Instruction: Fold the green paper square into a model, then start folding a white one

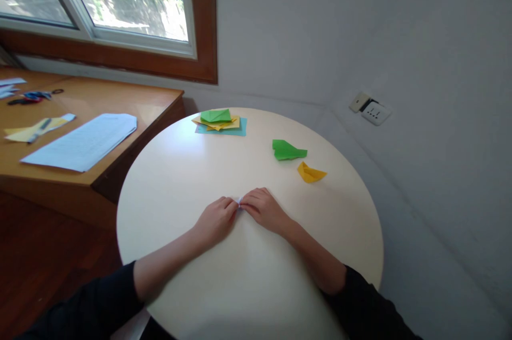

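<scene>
Between my two hands is a small pale piece of folded paper (pixel 240 201), mostly covered by fingers. My left hand (pixel 219 217) pinches it from the left, and my right hand (pixel 262 208) pinches it from the right, fingertips almost meeting. Both hands rest close to the surface of the round white table (pixel 168 185). Farther back to the right lie a green folded paper shape (pixel 287 150) and a yellow folded paper boat (pixel 310 172), apart from my hands. What form the pale paper has is hidden.
At the table's far edge sits a stack of coloured paper (pixel 219 120). A wooden desk (pixel 90 97) on the left holds white sheets (pixel 86 140), a marker (pixel 40 130) and scissors (pixel 36 95). A wall with a socket (pixel 376 112) borders the right side.
</scene>
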`<state>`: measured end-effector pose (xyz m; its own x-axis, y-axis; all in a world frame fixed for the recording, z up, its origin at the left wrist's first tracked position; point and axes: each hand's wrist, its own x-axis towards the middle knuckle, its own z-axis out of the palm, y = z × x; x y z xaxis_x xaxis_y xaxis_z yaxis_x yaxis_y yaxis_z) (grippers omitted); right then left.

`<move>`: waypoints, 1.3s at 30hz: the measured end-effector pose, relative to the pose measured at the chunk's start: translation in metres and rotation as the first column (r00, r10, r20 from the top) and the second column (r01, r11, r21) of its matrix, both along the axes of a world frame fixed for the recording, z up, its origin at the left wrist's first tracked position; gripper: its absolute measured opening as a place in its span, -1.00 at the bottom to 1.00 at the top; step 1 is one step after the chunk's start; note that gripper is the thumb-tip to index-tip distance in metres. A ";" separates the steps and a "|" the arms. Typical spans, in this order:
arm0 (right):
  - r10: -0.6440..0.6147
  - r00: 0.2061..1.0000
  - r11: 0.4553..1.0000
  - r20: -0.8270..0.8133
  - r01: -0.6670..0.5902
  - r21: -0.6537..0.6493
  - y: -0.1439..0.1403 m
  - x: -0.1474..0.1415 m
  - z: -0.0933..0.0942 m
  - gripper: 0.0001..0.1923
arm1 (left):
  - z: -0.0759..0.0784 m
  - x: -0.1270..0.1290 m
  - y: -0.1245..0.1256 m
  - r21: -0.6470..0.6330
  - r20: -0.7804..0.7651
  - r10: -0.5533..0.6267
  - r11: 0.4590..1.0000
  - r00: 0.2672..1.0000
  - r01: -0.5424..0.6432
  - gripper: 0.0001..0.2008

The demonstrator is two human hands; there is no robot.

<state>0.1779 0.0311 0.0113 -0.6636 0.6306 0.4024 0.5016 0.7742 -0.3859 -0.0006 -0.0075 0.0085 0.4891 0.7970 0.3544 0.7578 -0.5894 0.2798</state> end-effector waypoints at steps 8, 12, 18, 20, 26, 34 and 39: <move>-0.389 0.855 0.921 -0.342 0.358 -0.154 -0.016 -0.001 0.004 -0.71 | 0.009 -0.003 0.006 -0.236 0.338 0.202 0.964 0.919 -0.125 -0.85; -0.430 0.865 0.866 -0.259 0.314 -0.390 -0.024 -0.010 0.002 -0.70 | 0.013 -0.004 0.008 -0.391 0.513 0.339 0.910 0.789 -0.137 -0.86; -0.475 0.782 0.804 -0.404 0.198 -0.560 -0.021 -0.032 0.002 -0.88 | 0.011 0.001 0.010 -0.513 0.698 0.454 0.857 0.553 -0.056 -0.84; -0.488 0.764 0.804 -0.422 0.205 -0.558 -0.020 -0.036 0.003 -0.89 | 0.014 0.004 0.009 -0.535 0.741 0.467 0.845 0.484 0.003 -0.81; -0.487 0.748 0.835 -0.452 0.246 -0.491 -0.018 -0.036 0.003 -0.90 | 0.023 0.010 0.005 -0.608 0.774 0.540 0.780 0.330 0.150 -0.70; -0.476 0.695 0.846 -0.539 0.195 -0.496 -0.019 -0.036 0.005 -0.81 | 0.021 0.011 0.008 -0.660 0.751 0.629 0.706 0.201 0.256 -0.75; -0.448 0.679 0.866 -0.582 0.166 -0.472 -0.019 -0.035 0.008 -0.76 | 0.021 0.013 0.009 -0.652 0.755 0.639 0.709 0.149 0.268 -0.81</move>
